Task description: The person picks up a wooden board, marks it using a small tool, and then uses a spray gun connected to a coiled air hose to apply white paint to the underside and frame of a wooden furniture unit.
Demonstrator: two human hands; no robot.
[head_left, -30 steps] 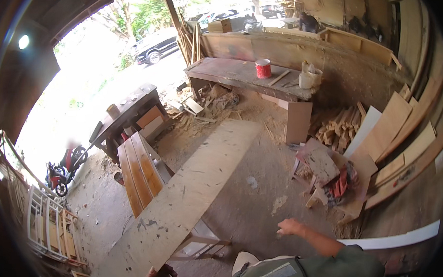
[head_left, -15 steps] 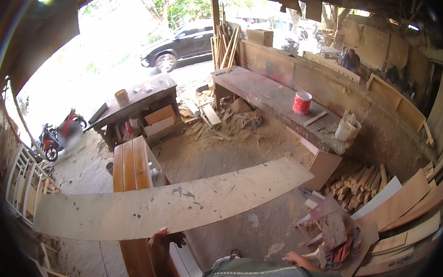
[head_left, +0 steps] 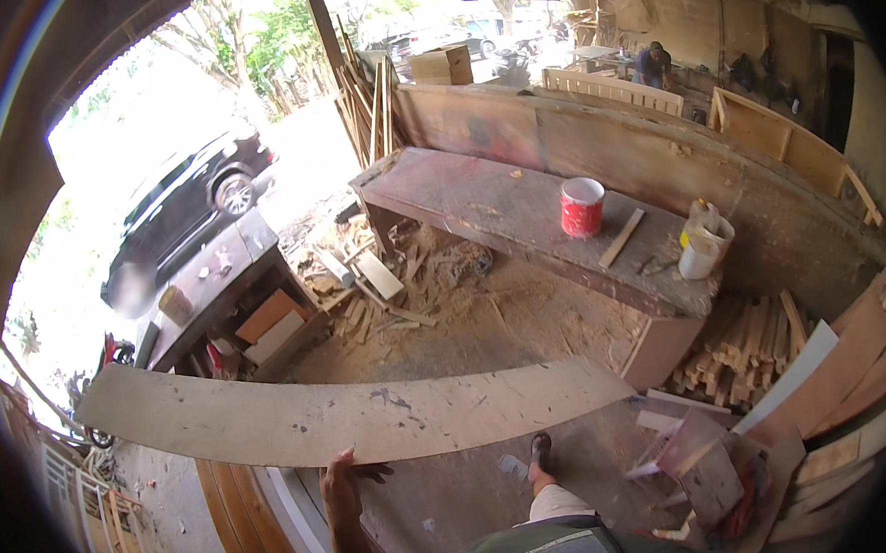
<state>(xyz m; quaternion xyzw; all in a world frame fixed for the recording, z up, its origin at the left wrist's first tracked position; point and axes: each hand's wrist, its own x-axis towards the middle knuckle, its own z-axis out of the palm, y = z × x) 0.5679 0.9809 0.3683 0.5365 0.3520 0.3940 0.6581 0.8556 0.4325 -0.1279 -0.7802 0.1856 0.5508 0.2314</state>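
A long, pale wooden board (head_left: pixel 271 426) with dark paint specks stretches crosswise in front of me and looks curved in this wide view. My left hand (head_left: pixel 342 487) grips its near edge around the middle, thumb on the upper face and fingers curled below. The fingers under the board are partly hidden. My right hand is out of the picture. Under the board's left half lies a brown slatted wooden piece (head_left: pixel 237 513) with a white panel beside it.
A workbench (head_left: pixel 459 191) holds a red bucket (head_left: pixel 582 209) and a whitish container (head_left: pixel 704 248). Stacked wood offcuts (head_left: pixel 743 351) and leaning panels (head_left: pixel 840 396) line the right. A stool-like wooden piece (head_left: pixel 709 473) stands nearby. Sawdust and scraps cover the floor ahead. Another person (head_left: pixel 652 65) sits far off.
My view has turned to the right and tilted. The board stays in my left hand. One foot now shows stepping forward, and my right hand has left the picture. The black car has moved left.
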